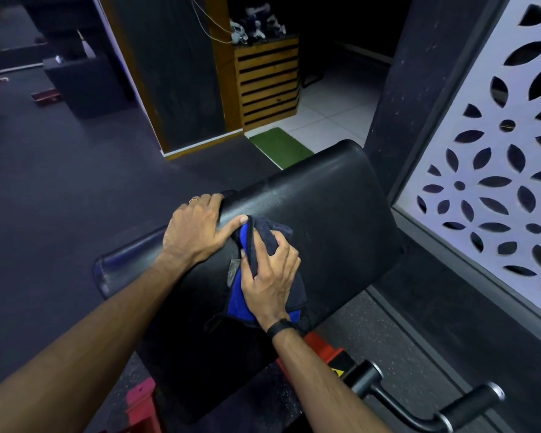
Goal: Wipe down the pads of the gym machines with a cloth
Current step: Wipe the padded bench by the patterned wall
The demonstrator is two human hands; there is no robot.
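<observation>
**A:** Where are your hands right now?

**B:** Your right hand [270, 276] lies on the cloth [264, 242], a dark navy piece with a bright blue side showing at its left edge and below your palm. Your fingers curl into the folds and bunch the fabric, so you are gripping the cloth and pressing it onto the pad [319, 210]. A black band [278, 328] sits on that wrist.

**A:** And the other one?

**B:** Your left hand [197, 226] rests on the pad's left edge. The fingers wrap over the rounded rim and the thumb stretches flat across the top surface, its tip touching the cloth. So you are holding the pad itself. A ring [193, 200] shows on one finger.

**A:** Where does the cloth sit on the pad?

**B:** Around the middle of the black upholstered surface, slightly toward your side, between your two hands. A small pale scuff or tear [233, 270] shows on the pad just beside the cloth's left edge.

**A:** What else is around you?

**B:** A red frame [320, 345] shows beneath the pad near your right forearm, and a black handle bar [469, 401] sticks out at the lower right. To your right stands a white panel with leaf-shaped cut-outs [494, 170]. Ahead, past the dark rubber floor [75, 170], you see a green mat [278, 146], white tiles and a slatted wooden crate [267, 84] with shoes piled on top.
</observation>
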